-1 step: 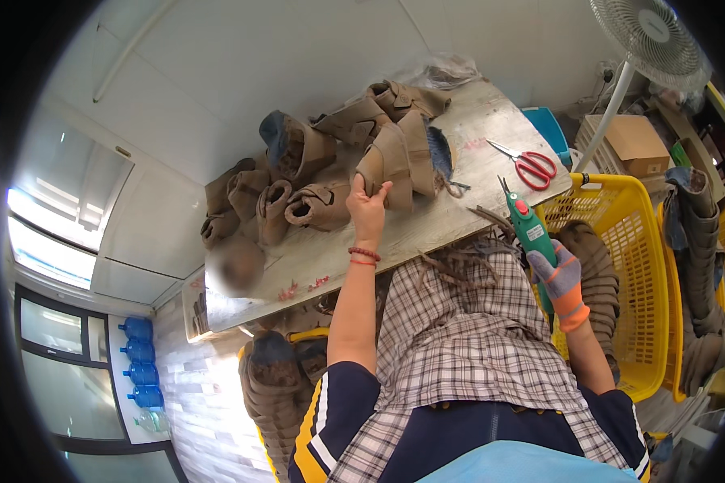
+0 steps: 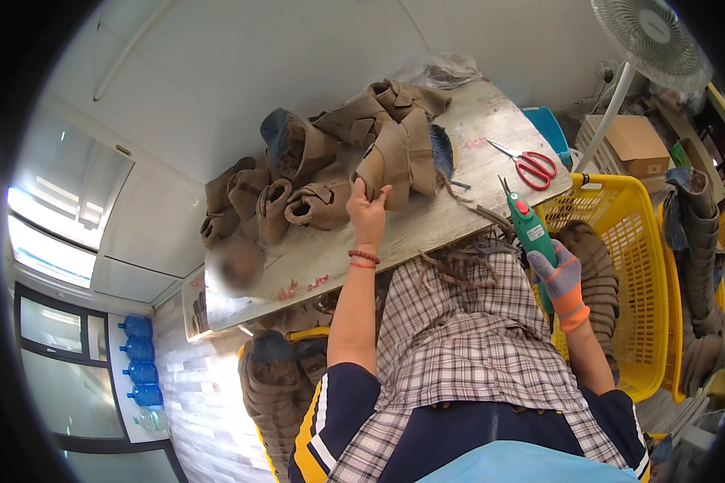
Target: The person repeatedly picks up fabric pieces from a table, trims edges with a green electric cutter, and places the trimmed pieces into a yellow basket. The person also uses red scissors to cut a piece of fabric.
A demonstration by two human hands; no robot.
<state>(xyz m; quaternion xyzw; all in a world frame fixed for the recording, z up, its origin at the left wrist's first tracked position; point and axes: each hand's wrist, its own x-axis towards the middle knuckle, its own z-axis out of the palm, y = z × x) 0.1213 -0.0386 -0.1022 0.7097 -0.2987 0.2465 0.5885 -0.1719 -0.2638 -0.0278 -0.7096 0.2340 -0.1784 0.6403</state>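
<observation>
My left hand (image 2: 367,213), bare with red bracelets at the wrist, grips the near edge of a brown boot upper (image 2: 388,161) above the worktable (image 2: 491,129). A dark blue patch of lining (image 2: 442,153) shows at its right side. From the upper's lower right, a thin brown strip (image 2: 471,201) trails to the table's front edge. In my right hand (image 2: 562,282), gloved in grey and orange, is a green pair of electric scissors (image 2: 532,229) with a red button. Its narrow blades point up and away, apart from the upper.
More rolled brown uppers (image 2: 322,205) crowd the table's left and back. Red-handled scissors (image 2: 533,169) lie at the right. Brown trimmings (image 2: 467,270) rest on my checked apron (image 2: 459,338). Yellow baskets (image 2: 648,322) stand at the right, near a fan (image 2: 652,28). A blurred round shape (image 2: 235,264) is at the table's left.
The right part of the upper has shifted slightly, and the loose strip now stretches farther right along the table edge. The electric scissors and my right hand look the same.
</observation>
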